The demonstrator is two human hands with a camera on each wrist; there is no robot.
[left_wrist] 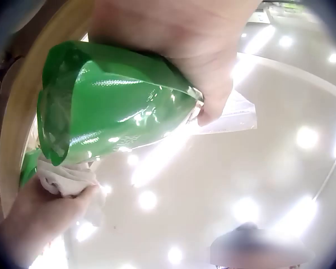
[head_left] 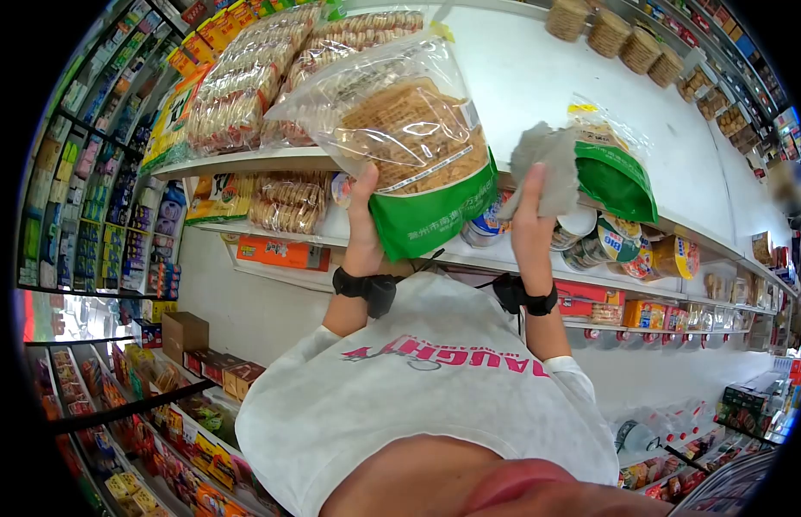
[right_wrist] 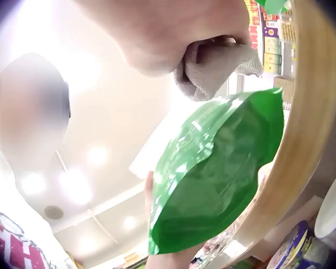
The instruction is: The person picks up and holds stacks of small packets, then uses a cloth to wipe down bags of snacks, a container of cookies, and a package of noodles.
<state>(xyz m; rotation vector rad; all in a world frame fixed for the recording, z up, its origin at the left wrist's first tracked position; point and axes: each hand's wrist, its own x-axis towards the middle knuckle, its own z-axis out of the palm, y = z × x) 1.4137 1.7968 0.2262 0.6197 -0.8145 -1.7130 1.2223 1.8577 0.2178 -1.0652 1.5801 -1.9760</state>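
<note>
A clear bag with a green base (head_left: 435, 215), filled with flat brown food, is gripped at its left edge by the left hand (head_left: 363, 220). In the left wrist view, the thumb of the left hand (left_wrist: 179, 33) pinches the edge of the green bag (left_wrist: 117, 106). A grey cloth (head_left: 555, 164) is held in the right hand (head_left: 531, 233), to the right of the bag. In the right wrist view the right hand (right_wrist: 179, 33) curls round the cloth (right_wrist: 210, 70), just above the green bag (right_wrist: 218, 174). Another green-based bag (head_left: 616, 177) lies on the white shelf behind the cloth.
Packs of stacked round crackers (head_left: 236, 95) fill the left of the white top shelf (head_left: 521, 52). Several stacks of round biscuits (head_left: 609, 33) stand at its back. Tubs of instant noodles (head_left: 609, 241) sit on the shelf below. Stocked racks (head_left: 99, 198) stand at the left.
</note>
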